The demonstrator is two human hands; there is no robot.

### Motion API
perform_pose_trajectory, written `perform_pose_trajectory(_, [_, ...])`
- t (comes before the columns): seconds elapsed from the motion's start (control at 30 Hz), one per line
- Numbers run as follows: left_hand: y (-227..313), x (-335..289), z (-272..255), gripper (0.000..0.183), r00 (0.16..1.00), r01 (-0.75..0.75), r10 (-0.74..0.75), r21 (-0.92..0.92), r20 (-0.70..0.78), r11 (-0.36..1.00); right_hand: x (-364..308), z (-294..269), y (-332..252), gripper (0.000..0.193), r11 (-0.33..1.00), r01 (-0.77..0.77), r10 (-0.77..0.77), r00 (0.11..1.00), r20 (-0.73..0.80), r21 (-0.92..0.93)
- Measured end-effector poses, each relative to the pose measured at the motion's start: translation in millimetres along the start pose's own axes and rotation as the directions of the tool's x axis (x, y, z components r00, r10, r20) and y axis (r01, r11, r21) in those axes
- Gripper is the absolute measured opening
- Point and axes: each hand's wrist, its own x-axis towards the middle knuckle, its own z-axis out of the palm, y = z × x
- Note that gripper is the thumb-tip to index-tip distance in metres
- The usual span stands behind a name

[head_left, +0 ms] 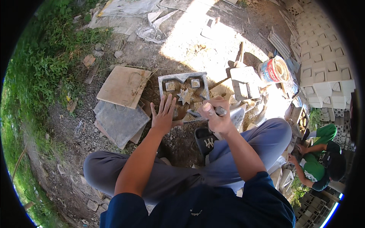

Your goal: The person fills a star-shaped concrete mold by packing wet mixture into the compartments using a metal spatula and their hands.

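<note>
A square grey mould [183, 75] lies on the ground in front of me, with a star-shaped piece [185, 96] at its centre and small square blocks around it. My left hand [164, 117] is over its near left side, fingers spread and stretched out, holding nothing. My right hand [217, 117] is closed around a hand tool with a rounded grey handle end [220, 111], beside the mould's near right corner. A narrow grey part [194, 113] by the mould's near edge may belong to that tool; the fist hides the join.
Left of the mould are stacked flat boards [123, 86]. To the right stand another grey mould [245, 84] and a round bucket [274, 70]. Pale hollow blocks [323, 57] are stacked at the far right. Another person [321, 159] in green crouches at the right. Plants [49, 57] grow along the left.
</note>
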Motion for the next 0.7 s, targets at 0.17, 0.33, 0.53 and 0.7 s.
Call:
perform_pose_trajectory(0.17, [-1, 2, 6, 0.122, 1.000, 0.000, 0.000, 0.003, -0.007, 1.000, -5, 8, 4, 0.033, 0.997, 0.073, -0.075, 0.994, 0.074, 0.022])
perform_pose_trajectory(0.33, [-5, 0, 6, 0.122, 1.000, 0.009, -0.009, 0.006, 0.022, 1.000, -3, -3, 16, 0.031, 0.998, 0.047, -0.047, 0.999, -0.014, 0.029])
perform_pose_trajectory(0.53, [0, 3, 9, 0.124, 0.998, -0.007, 0.006, -0.018, -0.056, 1.000, -3, 16, 31, 0.036, 0.992, 0.116, -0.122, 0.985, -0.123, -0.056])
perform_pose_trajectory(0.7, [-1, 1, 9, 0.123, 0.992, -0.005, 0.006, 0.003, -0.123, 1.000, -4, 29, 16, 0.039, 0.984, 0.179, -0.179, 0.975, -0.132, -0.013])
